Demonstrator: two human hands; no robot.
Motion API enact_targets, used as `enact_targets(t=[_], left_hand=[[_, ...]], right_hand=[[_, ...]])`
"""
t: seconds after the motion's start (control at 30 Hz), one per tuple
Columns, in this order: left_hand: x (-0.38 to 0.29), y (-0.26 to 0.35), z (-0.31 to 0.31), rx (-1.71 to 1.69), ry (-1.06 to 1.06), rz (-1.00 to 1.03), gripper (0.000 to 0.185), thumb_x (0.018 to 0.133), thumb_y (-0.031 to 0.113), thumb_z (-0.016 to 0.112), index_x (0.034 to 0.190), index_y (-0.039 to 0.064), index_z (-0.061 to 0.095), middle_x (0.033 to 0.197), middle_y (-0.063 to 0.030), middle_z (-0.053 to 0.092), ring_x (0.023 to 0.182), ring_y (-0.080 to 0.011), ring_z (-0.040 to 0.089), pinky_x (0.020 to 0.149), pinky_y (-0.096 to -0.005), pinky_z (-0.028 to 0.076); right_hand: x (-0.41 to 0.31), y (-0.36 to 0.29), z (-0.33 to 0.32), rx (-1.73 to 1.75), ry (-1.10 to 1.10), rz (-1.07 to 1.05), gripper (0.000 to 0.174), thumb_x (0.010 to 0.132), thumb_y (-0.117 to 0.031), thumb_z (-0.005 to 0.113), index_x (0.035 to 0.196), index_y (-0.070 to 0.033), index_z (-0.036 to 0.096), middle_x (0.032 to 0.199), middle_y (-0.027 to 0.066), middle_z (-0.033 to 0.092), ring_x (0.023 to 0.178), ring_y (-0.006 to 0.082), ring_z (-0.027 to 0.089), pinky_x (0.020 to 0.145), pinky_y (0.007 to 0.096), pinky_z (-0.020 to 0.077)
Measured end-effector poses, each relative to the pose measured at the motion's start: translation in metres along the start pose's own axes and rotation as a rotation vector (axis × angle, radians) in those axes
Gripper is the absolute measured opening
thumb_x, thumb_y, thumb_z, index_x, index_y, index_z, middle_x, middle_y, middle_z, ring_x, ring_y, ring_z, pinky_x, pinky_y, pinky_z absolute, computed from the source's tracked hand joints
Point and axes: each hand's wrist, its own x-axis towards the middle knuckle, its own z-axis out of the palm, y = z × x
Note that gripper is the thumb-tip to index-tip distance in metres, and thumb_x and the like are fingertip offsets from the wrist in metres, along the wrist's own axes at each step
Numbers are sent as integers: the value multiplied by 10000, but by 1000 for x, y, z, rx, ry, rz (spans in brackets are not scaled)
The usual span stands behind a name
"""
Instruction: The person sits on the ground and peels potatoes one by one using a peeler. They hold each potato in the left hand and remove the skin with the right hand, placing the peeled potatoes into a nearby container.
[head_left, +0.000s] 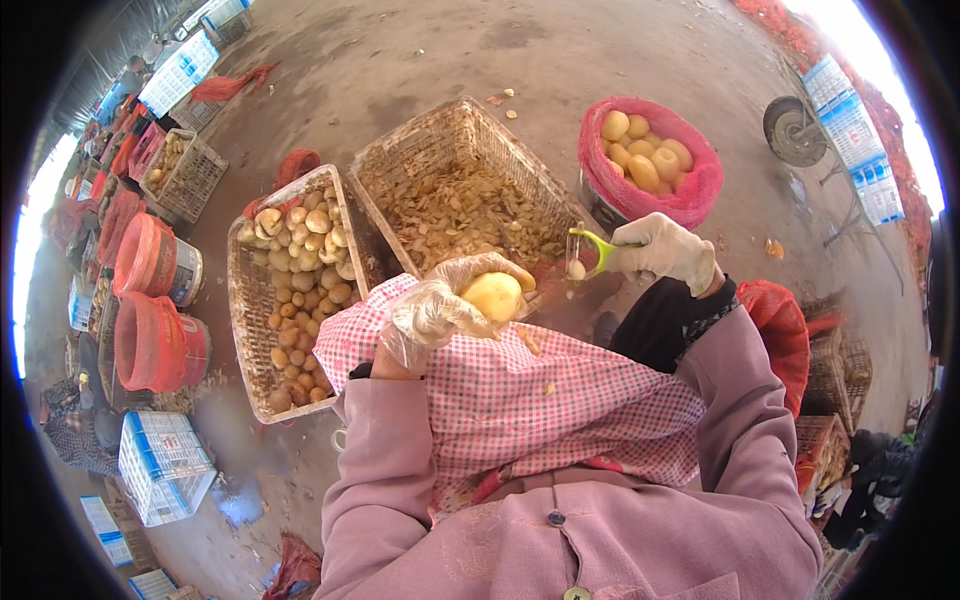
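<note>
My left hand (450, 300), in a clear plastic glove, holds a peeled yellow potato (493, 297) above my checked apron (525, 390). To its right my right hand (660, 251), in a whitish glove, grips a green-handled peeler (600, 251), its blade end pointing left, apart from the potato. A small pale piece shows at the blade. Beyond my hands a dirty plastic crate (480, 112) holds many peelings (472, 217). A crate (244, 337) of unpeeled potatoes (300, 281) stands to the left. Peeled potatoes (645, 157) fill a bucket lined with a pink mesh bag (697, 202) at the upper right.
Red-lined buckets (161, 341) and a white and blue crate (165, 465) stand at the left. A wheeled cart (795, 131) is at the upper right. A red mesh bag (776, 322) lies beside my right arm. People sit at the left and right edges.
</note>
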Motion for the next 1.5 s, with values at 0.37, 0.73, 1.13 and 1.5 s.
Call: enact_targets(t=[0.37,0.73,1.13,1.5], left_hand=[[8,-5,8,26,72,53,687,542,104,833,1181,12,598,1062,-71,628,992,-188,613,886,-308,513],[2,7,30,400,309,59,621,523,9,763,1127,25,621,1015,-54,619,958,-177,593,844,-313,507],[2,5,12,620,185,206,642,501,113,825,1109,38,635,1038,-71,618,991,-204,581,885,-330,463],[8,-10,5,533,319,163,699,453,-27,828,1116,63,628,1071,-36,615,996,-176,591,876,-317,525]], right_hand=[[16,-23,34,4,-268,-236,170,841,-203,669,845,-36,695,600,-1,587,539,70,528,497,255,417],[6,-23,23,81,-237,-159,230,837,-264,656,761,-48,682,581,-23,557,498,56,486,455,235,377],[31,16,-2,101,-63,-55,197,820,-201,627,728,-27,651,583,5,558,506,82,512,457,262,393],[32,-19,37,143,-297,-118,273,836,-246,648,659,-38,636,559,-16,548,504,65,484,468,253,354]])
